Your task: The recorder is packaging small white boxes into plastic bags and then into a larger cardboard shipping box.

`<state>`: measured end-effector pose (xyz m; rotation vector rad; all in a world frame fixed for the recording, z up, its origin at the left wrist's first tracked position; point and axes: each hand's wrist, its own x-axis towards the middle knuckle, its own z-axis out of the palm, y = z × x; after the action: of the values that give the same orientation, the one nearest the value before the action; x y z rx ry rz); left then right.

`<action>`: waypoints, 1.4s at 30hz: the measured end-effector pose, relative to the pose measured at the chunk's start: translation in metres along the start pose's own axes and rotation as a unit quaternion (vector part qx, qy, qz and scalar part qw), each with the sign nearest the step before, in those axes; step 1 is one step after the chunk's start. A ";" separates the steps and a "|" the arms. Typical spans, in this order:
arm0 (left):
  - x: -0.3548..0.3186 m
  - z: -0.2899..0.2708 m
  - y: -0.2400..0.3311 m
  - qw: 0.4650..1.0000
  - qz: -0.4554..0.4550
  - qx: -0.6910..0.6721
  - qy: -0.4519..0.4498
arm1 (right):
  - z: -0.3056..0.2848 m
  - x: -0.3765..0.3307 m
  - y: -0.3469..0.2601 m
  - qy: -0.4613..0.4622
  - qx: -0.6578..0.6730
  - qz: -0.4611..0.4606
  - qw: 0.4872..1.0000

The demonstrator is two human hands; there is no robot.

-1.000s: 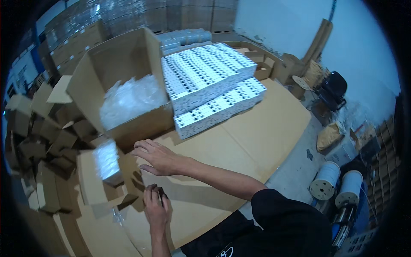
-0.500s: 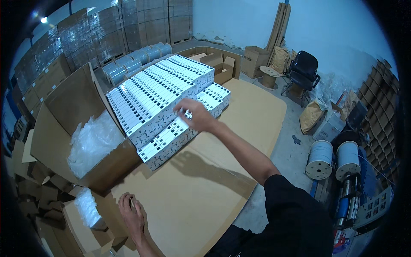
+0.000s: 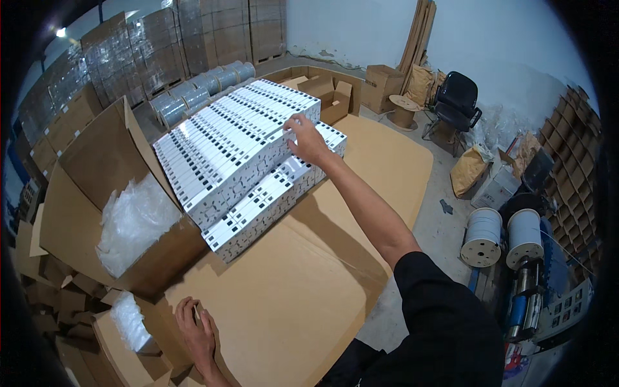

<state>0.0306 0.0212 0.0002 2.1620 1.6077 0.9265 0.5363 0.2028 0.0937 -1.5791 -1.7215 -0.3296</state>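
Note:
Slim white boxes (image 3: 232,126) with dark square marks stand packed side by side in rows on the table, stacked in a stepped pile. My right hand (image 3: 308,140) reaches to the near right end of the upper layer, fingers and thumb curled over the end of one white box. The lower layer (image 3: 258,209) sticks out below it on the near side. My left hand (image 3: 195,327) rests at the table's left edge beside a small open carton (image 3: 116,338), fingers loosely bent and apart, holding nothing. White plastic-wrapped material (image 3: 132,319) lies in that carton.
A tall open carton (image 3: 155,255) with clear plastic bags (image 3: 138,222) stands left of the pile. The cardboard-topped table (image 3: 271,309) extends right. Beyond are an open carton (image 3: 335,106), black chair (image 3: 456,100), wire spools (image 3: 483,235) and wrapped pallets (image 3: 155,45).
My right hand has moved up and to the right, from above the pile's near edge to a box at the upper layer's right end. My left hand stays in place.

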 end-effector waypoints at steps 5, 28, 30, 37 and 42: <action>0.001 -0.001 0.005 1.000 0.003 -0.007 0.001 | -0.006 -0.001 0.004 -0.044 0.006 0.040 0.998; -0.020 -0.016 -0.006 0.997 0.026 -0.045 0.052 | -0.045 -0.099 -0.195 -0.048 0.230 -0.022 0.972; -0.016 -0.014 -0.008 0.993 0.014 -0.100 0.058 | -0.030 -0.112 -0.220 -0.069 0.242 -0.042 0.967; -0.004 -0.013 0.004 0.934 -0.121 -0.334 0.044 | 0.019 -0.150 -0.302 -0.166 0.314 -0.083 0.931; 0.000 0.000 -0.025 0.890 -0.127 -0.421 0.118 | 0.051 -0.168 -0.328 -0.178 0.344 -0.069 0.919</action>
<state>0.0122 0.0297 -0.0138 1.2478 1.1878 1.4830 0.2028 0.0467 0.0433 -1.0309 -1.9298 0.4918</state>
